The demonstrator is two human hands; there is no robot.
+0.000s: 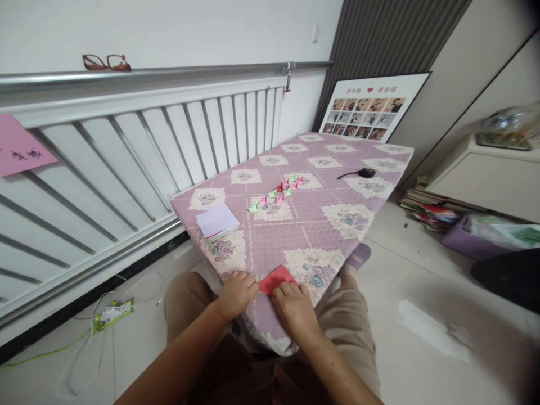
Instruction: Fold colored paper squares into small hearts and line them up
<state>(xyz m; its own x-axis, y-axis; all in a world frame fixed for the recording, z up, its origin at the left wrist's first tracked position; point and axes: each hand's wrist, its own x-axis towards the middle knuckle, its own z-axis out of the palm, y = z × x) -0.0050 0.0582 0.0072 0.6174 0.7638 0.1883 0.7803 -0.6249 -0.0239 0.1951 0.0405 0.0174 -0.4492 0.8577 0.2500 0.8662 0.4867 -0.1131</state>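
Observation:
A piece of red paper [279, 275] lies on the tablecloth close to me, and it looks folded. My left hand [237, 295] is closed at its left end, fingertips on the paper. Curled over the paper's lower edge is my right hand [295, 310], its fingers pressing it to the table. The fingers partly hide the paper. Farther up the table, several small folded paper pieces [273, 194] in green, pink and red form a slanting double row. A stack of square paper sheets [217, 220], pale lilac on top, sits to the left.
The floral tablecloth [304, 230] covers a pointed table beside a white radiator [236, 126]. A black object with a thin tail [366, 172] lies at the far right. Glasses [107, 63] rest on the pipe. A power strip [113, 315] with cables is on the floor.

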